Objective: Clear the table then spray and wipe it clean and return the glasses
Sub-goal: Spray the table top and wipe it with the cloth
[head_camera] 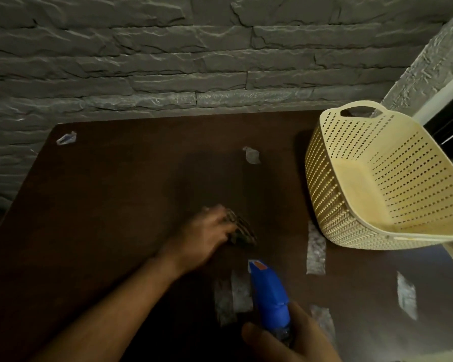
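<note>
Dark tabletop (pixel 115 192), mid-wipe. Left hand (pixel 207 231) grips cloth (pixel 242 229) near centre; right hand (pixel 293 335) clasps blue sprayer (pixel 270 291) at near edge. Basket (pixel 377 178) overhangs right edge. Risk: a wide stroke could knock it off. No glasses visible.

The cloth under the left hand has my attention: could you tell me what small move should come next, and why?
Probably sweep the cloth onward toward the far scrap. The left hand grips it mid-table, blurred, while the right hand holds the spray bottle near the front edge. Pale patches remain by the basket.
</note>
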